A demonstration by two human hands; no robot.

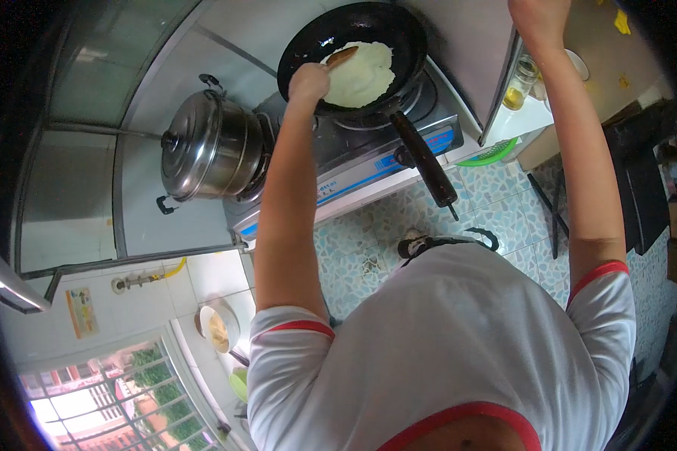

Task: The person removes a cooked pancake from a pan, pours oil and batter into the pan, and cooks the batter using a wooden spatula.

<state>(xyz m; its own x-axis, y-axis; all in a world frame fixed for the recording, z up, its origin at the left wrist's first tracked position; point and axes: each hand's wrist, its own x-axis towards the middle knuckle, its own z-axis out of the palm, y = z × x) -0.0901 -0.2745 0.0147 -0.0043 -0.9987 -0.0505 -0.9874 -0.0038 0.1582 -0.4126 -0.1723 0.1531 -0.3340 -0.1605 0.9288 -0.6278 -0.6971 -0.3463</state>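
Note:
My left hand (309,83) is closed round the handle of a wooden spatula (341,58), reaching over the rim of a black wok. The spatula's blade rests on a pale, flat, irregular sheet of food (362,75) inside the wok (408,41). The wok sits on the gas stove (384,161), its dark handle pointing toward my body. My right hand (538,21) is raised at the top edge, close to the upper end of an upright grey panel (502,86). Its fingers are cut off by the frame, so their grip is hidden.
A lidded steel pot (210,146) stands on the stove's left burner. Right of the panel are a glass jar (520,79) and a green basket rim (490,154). A bowl (220,328) of pale food lies at the lower left, near a barred window (120,398).

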